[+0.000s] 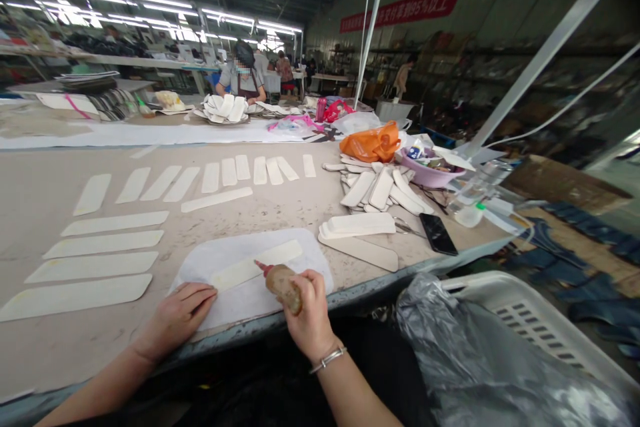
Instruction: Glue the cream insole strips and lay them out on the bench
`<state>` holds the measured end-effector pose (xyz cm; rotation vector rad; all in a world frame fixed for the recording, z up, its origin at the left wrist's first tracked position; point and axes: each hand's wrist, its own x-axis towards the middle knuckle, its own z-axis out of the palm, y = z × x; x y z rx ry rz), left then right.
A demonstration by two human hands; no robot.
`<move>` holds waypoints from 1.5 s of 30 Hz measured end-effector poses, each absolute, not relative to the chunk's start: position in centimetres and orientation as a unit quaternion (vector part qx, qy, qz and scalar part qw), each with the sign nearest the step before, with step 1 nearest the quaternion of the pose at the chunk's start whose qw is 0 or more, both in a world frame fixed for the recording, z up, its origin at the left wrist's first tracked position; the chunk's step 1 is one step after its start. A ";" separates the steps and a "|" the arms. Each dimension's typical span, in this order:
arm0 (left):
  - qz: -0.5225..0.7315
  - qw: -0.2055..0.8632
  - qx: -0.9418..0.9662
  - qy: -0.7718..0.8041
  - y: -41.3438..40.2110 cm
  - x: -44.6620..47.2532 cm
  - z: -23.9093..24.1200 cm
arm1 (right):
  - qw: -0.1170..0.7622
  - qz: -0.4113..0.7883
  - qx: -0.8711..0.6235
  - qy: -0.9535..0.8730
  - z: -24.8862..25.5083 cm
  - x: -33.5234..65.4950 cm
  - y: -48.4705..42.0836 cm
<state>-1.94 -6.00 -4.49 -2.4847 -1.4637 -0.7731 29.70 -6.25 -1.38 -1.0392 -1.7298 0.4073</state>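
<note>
Glue bottle (283, 283): brownish, with a red nozzle; lay tilted near the front edge of the desk (45, 200), nozzle tip down on the pale strip.
Long strips (95, 267): four pale pieces laid side by side at the desk's left front, each apart from the next.
Short strips (210, 177): a row of pale pieces spread along the middle of the desk, farther from the front edge.
Left hand (177, 313): flat, fingers stretched out, gripping nothing; pressed on the white sheet's left end, fingertips at the left end of the pale strip.
White sheet (310, 253): lay flat at the front edge, under the pale strip.
Pale strip (240, 271): lay slantwise on the white sheet, between the two hands.
Right hand (310, 313): closed around the glue bottle's body, with a bracelet (327, 358) at the wrist.
Stack of strips (357, 225): just right of the white sheet, near the front edge.
Heap of pieces (380, 187): loose, behind the stack.
Orange bag (370, 143): behind the heap.
Phone (438, 233): dark, face up, near the desk's right front corner.
Purple bowl (430, 177): behind the phone, holding small items.
White basket (525, 320): off the desk's right front corner, with a grey plastic bag (475, 360) against it.
</note>
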 end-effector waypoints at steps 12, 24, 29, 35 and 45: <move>-0.097 -0.044 -0.865 -0.490 -3.5 -1.4 -0.9 | 0.481 0.114 -0.478 -0.726 -2.1 31.2 -4.7; -0.057 -0.009 -0.877 -0.477 -3.1 -0.5 -0.4 | 0.525 0.018 -0.546 -0.653 -2.1 34.5 -3.2; -0.036 0.047 -0.868 -0.494 -0.7 -1.7 1.0 | 0.561 0.030 -0.543 -0.624 -1.8 34.5 -3.1; 0.003 0.075 -0.816 -0.573 6.7 -5.6 2.8 | 0.574 0.055 -0.512 -0.637 -1.7 33.9 -3.1; 0.044 0.068 -0.787 -0.611 12.2 -12.0 0.8 | 0.562 0.089 -0.526 -0.632 -1.4 33.6 -3.0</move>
